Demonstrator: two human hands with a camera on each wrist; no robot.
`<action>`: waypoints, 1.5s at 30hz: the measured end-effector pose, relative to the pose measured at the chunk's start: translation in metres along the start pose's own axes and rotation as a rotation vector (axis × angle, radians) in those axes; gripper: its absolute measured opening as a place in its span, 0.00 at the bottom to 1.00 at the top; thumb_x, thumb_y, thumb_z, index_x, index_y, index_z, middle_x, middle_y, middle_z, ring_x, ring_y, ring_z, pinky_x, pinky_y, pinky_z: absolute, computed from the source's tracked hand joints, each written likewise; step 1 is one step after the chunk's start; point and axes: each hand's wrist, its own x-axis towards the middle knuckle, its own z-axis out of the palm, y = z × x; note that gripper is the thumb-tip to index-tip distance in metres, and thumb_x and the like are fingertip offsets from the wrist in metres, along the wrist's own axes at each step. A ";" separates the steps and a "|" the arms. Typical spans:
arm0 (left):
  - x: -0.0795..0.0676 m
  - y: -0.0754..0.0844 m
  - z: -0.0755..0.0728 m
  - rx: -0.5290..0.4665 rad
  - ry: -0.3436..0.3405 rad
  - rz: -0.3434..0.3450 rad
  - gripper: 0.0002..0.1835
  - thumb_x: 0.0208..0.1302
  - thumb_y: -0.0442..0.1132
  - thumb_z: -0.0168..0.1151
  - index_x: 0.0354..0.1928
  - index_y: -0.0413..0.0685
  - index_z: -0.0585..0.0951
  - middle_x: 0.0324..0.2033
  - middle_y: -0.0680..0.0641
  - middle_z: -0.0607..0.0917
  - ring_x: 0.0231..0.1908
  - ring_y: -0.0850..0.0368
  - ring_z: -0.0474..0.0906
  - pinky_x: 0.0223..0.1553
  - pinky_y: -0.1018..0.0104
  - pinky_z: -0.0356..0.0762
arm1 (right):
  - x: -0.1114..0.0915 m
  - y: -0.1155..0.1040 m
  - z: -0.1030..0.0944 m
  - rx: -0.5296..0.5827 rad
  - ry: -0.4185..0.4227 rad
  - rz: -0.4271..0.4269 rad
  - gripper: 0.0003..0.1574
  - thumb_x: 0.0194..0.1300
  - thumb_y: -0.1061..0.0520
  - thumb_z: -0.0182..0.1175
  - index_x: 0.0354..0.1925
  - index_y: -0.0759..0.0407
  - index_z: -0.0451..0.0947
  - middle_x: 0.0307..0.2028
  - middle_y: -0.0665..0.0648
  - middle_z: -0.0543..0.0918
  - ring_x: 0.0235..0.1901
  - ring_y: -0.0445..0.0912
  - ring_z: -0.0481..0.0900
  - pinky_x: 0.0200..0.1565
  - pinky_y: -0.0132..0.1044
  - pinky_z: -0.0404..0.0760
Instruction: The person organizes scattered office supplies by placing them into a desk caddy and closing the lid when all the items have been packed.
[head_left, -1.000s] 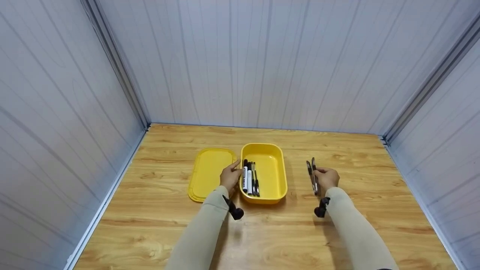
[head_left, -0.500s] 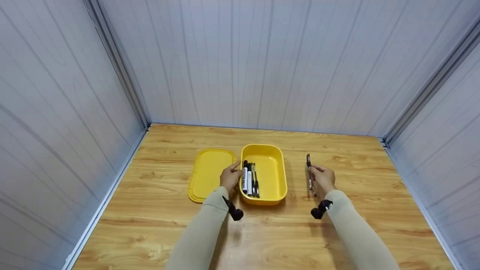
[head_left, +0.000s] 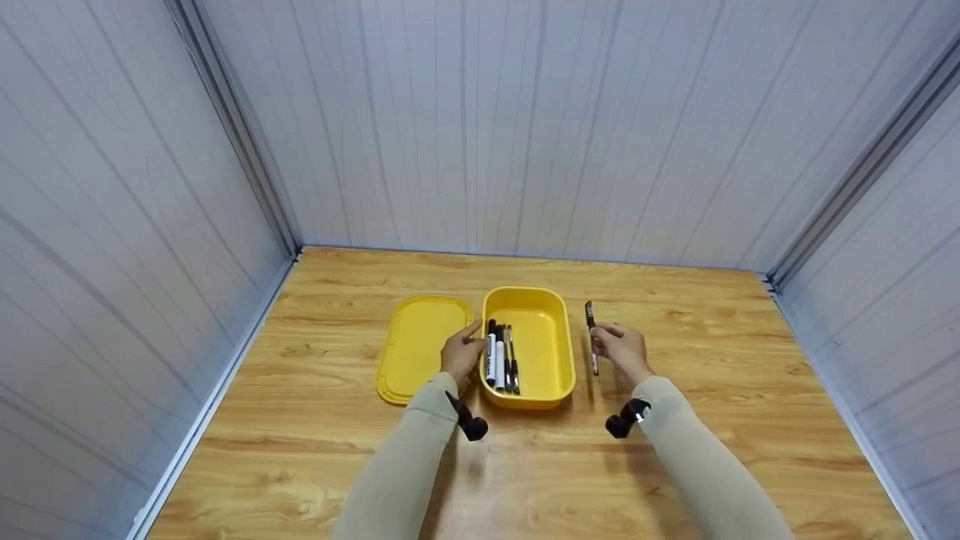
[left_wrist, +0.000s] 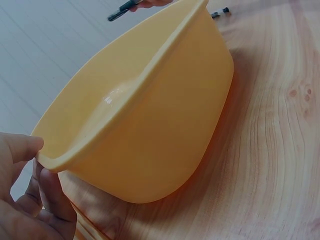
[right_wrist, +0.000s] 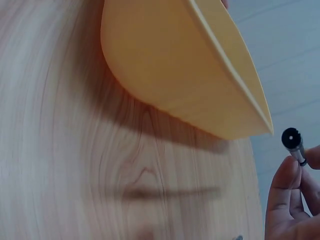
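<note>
My left hand point(head_left: 460, 354) pinches the rim of a yellow plastic box point(head_left: 554, 352) at its near left side, the thumb over the edge and the fingers outside, as the left wrist view shows. Along the box's left side lie two white, black-capped markers point(head_left: 500, 364) and two slim pens point(head_left: 514, 367). My right hand point(head_left: 624, 351) pinches a black-capped gel pen point(head_left: 590, 315) above the table, just right of the box. Another pen point(left_wrist: 220, 12) lies on the table beyond the box in the left wrist view; the right hand mostly hides it in the head view.
The yellow lid point(head_left: 422, 349) lies flat on the wooden table point(head_left: 540, 472), left of the box and partly under the left hand. Pale panel walls point(head_left: 480, 135) stand at the back and both sides.
My right hand has lifted one gel pen off the table, away from the one beside it, and carried it left towards the box. The left hand stays on the rim.
</note>
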 end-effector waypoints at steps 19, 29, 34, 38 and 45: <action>0.004 -0.003 0.000 -0.039 -0.021 -0.011 0.27 0.58 0.37 0.59 0.60 0.60 0.72 0.41 0.44 0.81 0.14 0.62 0.63 0.16 0.70 0.63 | -0.008 -0.007 0.073 -0.128 -0.060 -0.065 0.14 0.58 0.63 0.60 0.43 0.66 0.80 0.40 0.66 0.80 0.37 0.59 0.80 0.32 0.37 0.80; 0.001 -0.003 0.001 -0.040 -0.007 -0.013 0.26 0.57 0.35 0.60 0.60 0.58 0.73 0.42 0.42 0.81 0.27 0.58 0.73 0.25 0.70 0.68 | -0.008 0.004 0.096 -0.202 -0.072 -0.100 0.13 0.57 0.65 0.61 0.42 0.68 0.80 0.36 0.64 0.81 0.30 0.54 0.81 0.31 0.38 0.81; 0.002 -0.003 0.002 -0.062 -0.017 -0.021 0.26 0.58 0.35 0.60 0.60 0.58 0.73 0.41 0.43 0.81 0.19 0.60 0.68 0.20 0.70 0.65 | -0.006 0.011 0.103 -0.247 -0.061 -0.108 0.12 0.56 0.66 0.61 0.41 0.69 0.80 0.32 0.61 0.82 0.23 0.46 0.80 0.31 0.39 0.81; 0.004 -0.004 0.002 -0.058 -0.023 -0.029 0.26 0.58 0.36 0.60 0.60 0.59 0.72 0.40 0.45 0.81 0.18 0.61 0.68 0.19 0.71 0.66 | -0.005 0.016 0.107 -0.238 -0.051 -0.111 0.12 0.55 0.67 0.60 0.40 0.70 0.80 0.33 0.64 0.82 0.21 0.45 0.79 0.27 0.37 0.80; 0.005 -0.007 0.002 -0.054 -0.007 -0.023 0.27 0.56 0.36 0.61 0.59 0.59 0.73 0.36 0.46 0.81 0.18 0.61 0.68 0.18 0.72 0.66 | -0.006 0.026 0.113 -0.250 -0.069 -0.083 0.13 0.55 0.68 0.60 0.41 0.71 0.80 0.33 0.65 0.82 0.23 0.48 0.80 0.26 0.36 0.80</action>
